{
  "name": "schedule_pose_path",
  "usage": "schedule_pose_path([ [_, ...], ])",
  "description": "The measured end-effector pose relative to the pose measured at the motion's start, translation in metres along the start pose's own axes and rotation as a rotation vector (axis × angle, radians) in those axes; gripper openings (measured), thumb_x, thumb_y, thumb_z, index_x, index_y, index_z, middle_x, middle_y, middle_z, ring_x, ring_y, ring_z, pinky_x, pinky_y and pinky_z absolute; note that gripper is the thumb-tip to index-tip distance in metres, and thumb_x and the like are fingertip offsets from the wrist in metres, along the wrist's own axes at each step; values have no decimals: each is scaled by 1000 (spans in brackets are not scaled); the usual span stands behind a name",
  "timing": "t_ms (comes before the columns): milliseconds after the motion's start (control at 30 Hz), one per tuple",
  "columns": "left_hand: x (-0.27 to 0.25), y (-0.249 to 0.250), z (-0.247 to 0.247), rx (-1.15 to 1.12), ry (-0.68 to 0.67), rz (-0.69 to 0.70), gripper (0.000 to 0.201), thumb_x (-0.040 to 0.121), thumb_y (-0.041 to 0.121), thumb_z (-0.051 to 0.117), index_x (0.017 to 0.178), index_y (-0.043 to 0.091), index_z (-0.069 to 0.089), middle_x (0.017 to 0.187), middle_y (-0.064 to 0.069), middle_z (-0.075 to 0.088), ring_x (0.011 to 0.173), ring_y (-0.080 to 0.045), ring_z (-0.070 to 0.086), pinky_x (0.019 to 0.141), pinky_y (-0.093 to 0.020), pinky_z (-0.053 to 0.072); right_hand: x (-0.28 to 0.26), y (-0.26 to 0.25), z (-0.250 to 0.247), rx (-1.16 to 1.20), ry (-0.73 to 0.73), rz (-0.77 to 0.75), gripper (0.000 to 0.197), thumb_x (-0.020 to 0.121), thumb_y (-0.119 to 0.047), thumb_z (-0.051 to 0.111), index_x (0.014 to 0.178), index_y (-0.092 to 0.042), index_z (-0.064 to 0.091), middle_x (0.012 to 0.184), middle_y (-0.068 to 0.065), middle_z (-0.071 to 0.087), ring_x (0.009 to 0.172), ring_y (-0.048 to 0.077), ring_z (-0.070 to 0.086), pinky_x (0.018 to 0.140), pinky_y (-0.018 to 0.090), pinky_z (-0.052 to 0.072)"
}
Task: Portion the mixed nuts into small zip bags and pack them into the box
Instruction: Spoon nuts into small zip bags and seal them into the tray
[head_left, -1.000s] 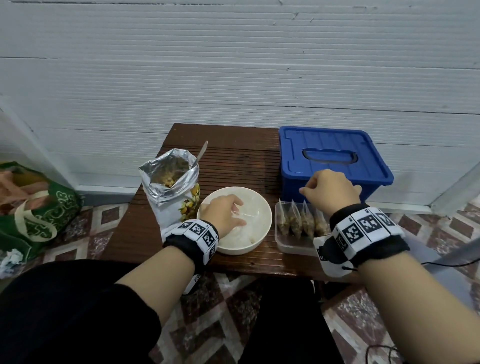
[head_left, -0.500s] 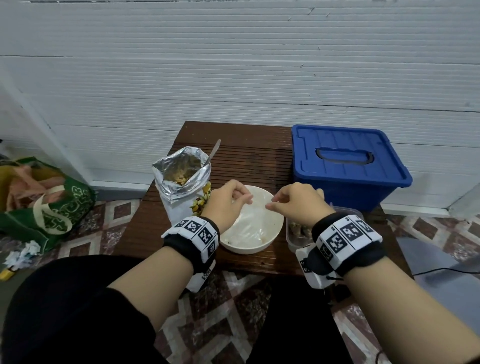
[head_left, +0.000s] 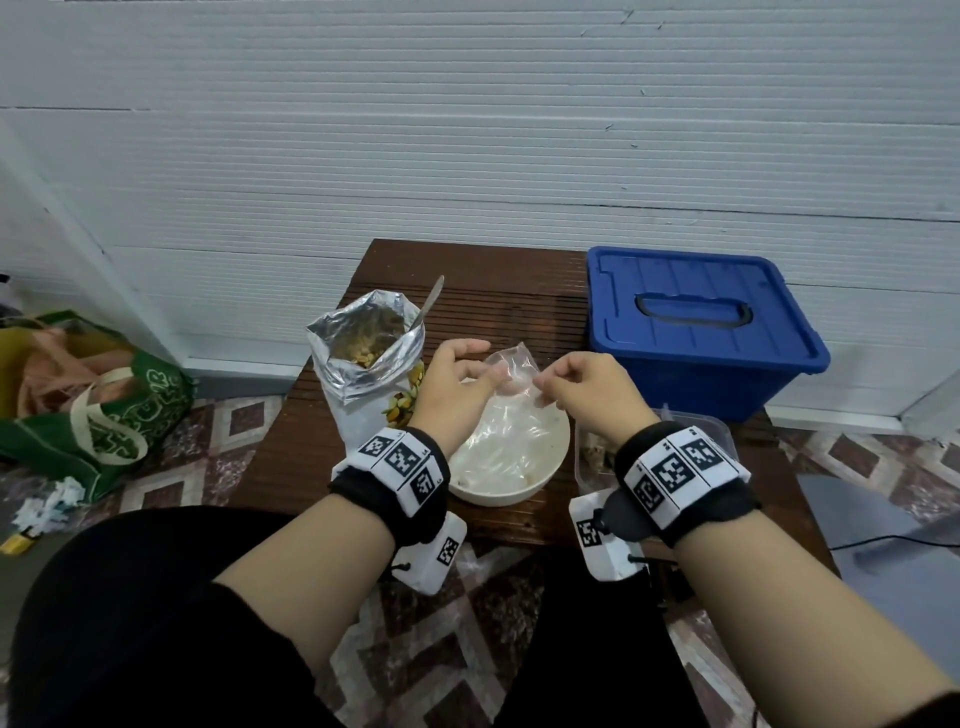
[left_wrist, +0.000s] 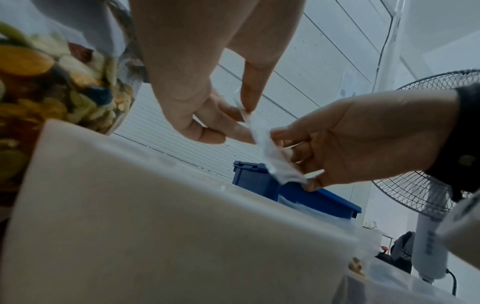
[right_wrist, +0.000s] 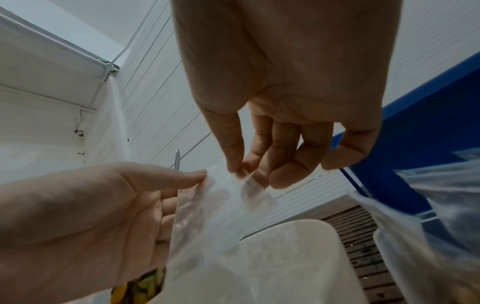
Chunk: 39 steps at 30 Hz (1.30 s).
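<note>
Both hands rose: left hand (head_left: 451, 384) and right hand (head_left: 587, 395) pinch zip bag (head_left: 511, 375) edges, seemingly clear above bowl (head_left: 550, 467).

**Materials and finishes**

Zip bag (head_left: 511, 376): thin clear plastic, crinkled. Nut pouch (head_left: 366, 358): shiny foil lining. Bowl (head_left: 511, 467): smooth matt white. Table (head_left: 498, 306): dark ribbed wood. Storage box (head_left: 696, 322): glossy blue plastic. Spoon (head_left: 431, 299): metal.

— How's my feed?
— Head view is evenly lit and soft, with barely any shadows on the table (head_left: 519, 312); wall lines bow at the edges.
— And my wrist views?
— Dimmer and bluish. The bowl rim (left_wrist: 155, 205) is blurred up close, and the zip bag (right_wrist: 223, 205) smears.
</note>
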<state>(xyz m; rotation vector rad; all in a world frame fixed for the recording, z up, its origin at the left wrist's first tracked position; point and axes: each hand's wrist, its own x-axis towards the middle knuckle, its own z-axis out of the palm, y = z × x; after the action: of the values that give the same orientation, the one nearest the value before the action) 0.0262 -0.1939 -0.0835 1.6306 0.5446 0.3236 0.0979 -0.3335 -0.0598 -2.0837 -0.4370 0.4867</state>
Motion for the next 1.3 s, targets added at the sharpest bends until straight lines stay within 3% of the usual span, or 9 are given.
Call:
schedule_pose_path([
  [200,0,0,-3,-169,146,-39,10,94,10,59,100,10,52,84,1,72,80,-9,71,77,-24,51,-5,1,-5,104,-120,21,8,86,-16,69,92,-11,69,79,-1,71,77,10,60,71,16,46],
  [300,2,-4,-5,-79,146,-74,19,90,14,65,101,17,51,94,-3,71,91,-16,68,86,-31,53,-4,3,-9,161,-10,19,10,84,-11,71,92,-14,67,81,3,69,78,11,63,73,17,49],
  [400,0,-3,-6,60,28,-72,53,83,17,74,126,20,44,118,4,59,106,-10,58,92,-26,47,0,6,-14,152,75,8,19,82,-13,73,98,-17,63,79,2,65,71,10,61,67,21,47],
  [500,-2,-4,-10,374,-81,197,89,71,31,84,144,27,33,139,11,41,127,-4,37,107,-24,30,2,4,-19,83,57,-5,30,81,-16,75,105,-20,57,81,9,67,65,10,60,62,20,43],
  [600,-2,-1,-12,734,-229,413,99,66,49,83,147,39,27,151,16,29,141,-6,18,115,-34,13,1,0,-20,35,-5,-29,37,79,-16,76,108,-22,54,83,9,70,68,11,63,61,18,44],
  [833,0,-2,-10,785,-201,507,66,65,59,78,124,44,54,121,29,45,131,0,33,107,-34,16,-1,-8,-16,92,-22,-71,35,80,-15,75,104,-25,52,72,1,66,75,15,65,72,23,47],
  [933,-2,-1,-10,751,-164,485,60,65,61,77,118,44,55,118,27,51,123,3,39,101,-29,17,-2,-9,-16,120,-28,-83,22,85,-22,70,102,-23,55,72,-1,68,74,12,65,74,24,50],
  [1067,-4,2,-13,668,-137,442,64,65,60,78,121,44,53,114,25,56,117,4,44,105,-35,24,-3,-11,-16,200,-24,-65,8,94,-19,59,99,-14,62,78,1,69,60,-1,62,58,13,48],
  [1300,-5,2,-15,560,-148,448,49,65,57,78,107,48,56,108,25,60,110,5,51,106,-45,32,-2,-6,-15,148,-53,-74,24,83,-12,71,105,-16,63,78,4,71,72,8,66,77,24,50],
])
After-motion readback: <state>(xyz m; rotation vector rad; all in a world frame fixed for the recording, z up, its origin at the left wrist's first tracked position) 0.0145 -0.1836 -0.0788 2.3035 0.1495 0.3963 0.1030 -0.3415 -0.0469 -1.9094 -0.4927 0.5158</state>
